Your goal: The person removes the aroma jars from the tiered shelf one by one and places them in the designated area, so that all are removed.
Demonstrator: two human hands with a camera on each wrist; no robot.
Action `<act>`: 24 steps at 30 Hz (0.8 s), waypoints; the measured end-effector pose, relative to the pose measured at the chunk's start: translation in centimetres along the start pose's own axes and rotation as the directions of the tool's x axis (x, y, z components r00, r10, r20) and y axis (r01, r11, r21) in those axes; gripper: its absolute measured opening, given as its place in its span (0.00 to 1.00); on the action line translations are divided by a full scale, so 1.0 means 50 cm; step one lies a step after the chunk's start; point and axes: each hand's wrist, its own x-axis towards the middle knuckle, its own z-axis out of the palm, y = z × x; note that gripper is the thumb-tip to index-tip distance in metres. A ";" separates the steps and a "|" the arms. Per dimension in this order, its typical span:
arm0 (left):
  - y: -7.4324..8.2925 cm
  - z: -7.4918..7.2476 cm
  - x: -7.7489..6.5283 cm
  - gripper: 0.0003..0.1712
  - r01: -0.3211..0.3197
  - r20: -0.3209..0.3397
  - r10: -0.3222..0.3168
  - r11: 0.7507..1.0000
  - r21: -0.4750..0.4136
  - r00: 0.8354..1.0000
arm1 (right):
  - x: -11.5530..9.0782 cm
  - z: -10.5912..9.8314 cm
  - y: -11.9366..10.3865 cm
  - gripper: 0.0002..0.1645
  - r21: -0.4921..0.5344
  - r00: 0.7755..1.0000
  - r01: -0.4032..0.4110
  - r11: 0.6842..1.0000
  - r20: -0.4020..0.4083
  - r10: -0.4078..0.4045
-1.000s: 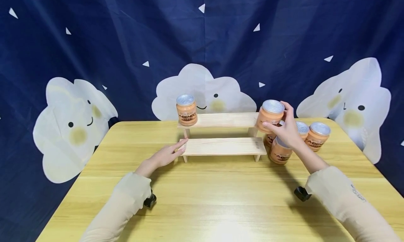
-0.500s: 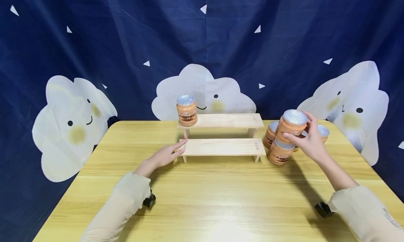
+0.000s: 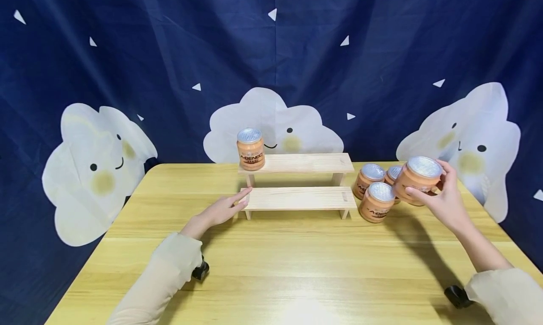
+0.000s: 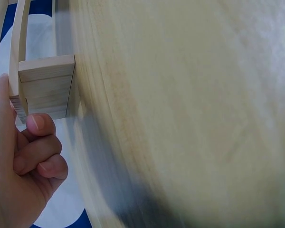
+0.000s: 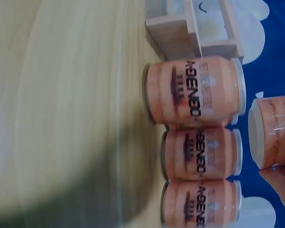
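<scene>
I'm holding the jar [image 3: 415, 182] above the tabletop [image 3: 275, 259] nr other jars [image 3: 376, 207], R fingers [image 3: 445, 166] curled round it, L fingers [image 3: 241, 195] pinching lower shelf [image 3: 297, 199] end, jar best carried level w/o bumping the rest

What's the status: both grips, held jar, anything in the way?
Left grip on lower shelf, left end. Right grip holds jar, raised. Possible obstacle: standing jars close by.
</scene>
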 end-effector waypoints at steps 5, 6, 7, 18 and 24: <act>0.001 0.000 0.000 0.33 0.011 -0.002 -0.011 1.000 -0.005 1.000 | -0.013 -0.012 0.014 0.50 -0.027 1.000 -0.021 0.999 -0.003 0.021; 0.001 0.000 -0.001 0.33 0.010 -0.002 -0.010 1.000 -0.005 1.000 | -0.016 -0.013 0.018 0.50 -0.028 1.000 -0.024 0.999 -0.002 0.024; 0.001 0.000 -0.001 0.33 0.010 -0.002 -0.010 1.000 -0.006 1.000 | -0.020 -0.013 0.022 0.50 -0.028 1.000 -0.029 0.999 0.001 0.029; 0.003 0.001 -0.001 0.33 0.000 0.000 0.000 1.000 0.001 1.000 | -0.050 -0.007 0.082 0.52 -0.044 0.982 -0.051 0.998 0.179 0.058; 0.004 0.000 0.000 0.33 0.002 0.000 -0.002 1.000 -0.010 1.000 | -0.058 0.004 0.112 0.50 -0.014 0.976 -0.039 0.999 0.215 0.041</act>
